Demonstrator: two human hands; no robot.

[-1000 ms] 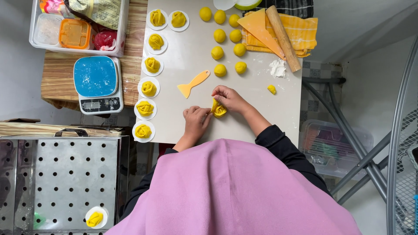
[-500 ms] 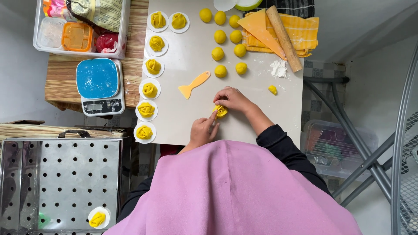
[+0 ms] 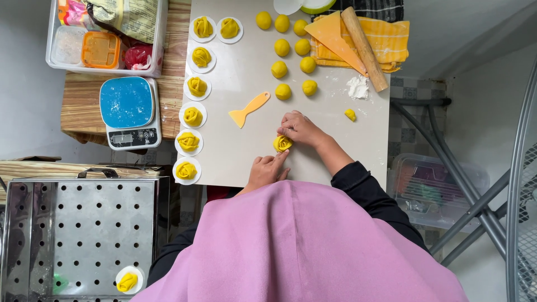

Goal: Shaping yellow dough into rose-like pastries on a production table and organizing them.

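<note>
Head view: both hands meet at the near edge of the counter (image 3: pixel 251 61) around 1 yellow dough rose (image 3: pixel 282 143). The right hand (image 3: pixel 301 127) curls over it from the far side, fingers bent and pinching its top edge. The left hand (image 3: pixel 267 169) lies nearly flat on the counter just below the rose, fingers stretched out with the tips touching its lower side; it grips nothing.

Just beyond the hands, toward the left, lies a yellow scraper (image 3: pixel 249 109). Further out sit 7 dough balls (image 3: pixel 283 91) in a loose cluster. To the right of them a rolling pin (image 3: pixel 364 48) rests on a triangular dough sheet (image 3: pixel 331 38) and a yellow cloth (image 3: pixel 386 42), with a small flour heap (image 3: pixel 357 87) and a dough scrap (image 3: pixel 350 114) nearer the right hand.

Left of the hands, 7 finished roses on white discs (image 3: pixel 188 141) line the counter's edge. Past them stands a blue scale (image 3: pixel 128 111) on a wooden board, and beyond it a clear tub (image 3: pixel 106 39) of supplies. Near the left elbow sits a perforated steel tray (image 3: pixel 78 235) holding 1 more rose (image 3: pixel 128 281).
</note>
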